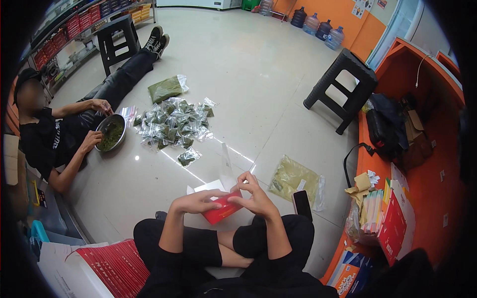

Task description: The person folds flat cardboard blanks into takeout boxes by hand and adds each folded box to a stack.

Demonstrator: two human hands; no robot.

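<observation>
A small red cardboard box [222, 212] is held above my crossed legs, with white inner flaps showing at its far side. My left hand [198, 202] is closed on the box's left end, its thumb on the red face. At the right end my right hand [255, 196] grips the box too, with its thumb on the edge and its index finger bent above. A clear plastic piece [226, 161] stands up just beyond the box; whether my fingers touch it I cannot tell. Past it lies a single small clear packet of green leafy stuff [189, 156].
A heap of such packets [174, 121] and a larger green bag [167, 89] lie ahead. Leftward, a person holds a metal bowl [117, 130]. On my right are a flat bag [293, 178], a phone [302, 205] and a black stool [343, 89]. Red cartons [112, 268] stand lower left.
</observation>
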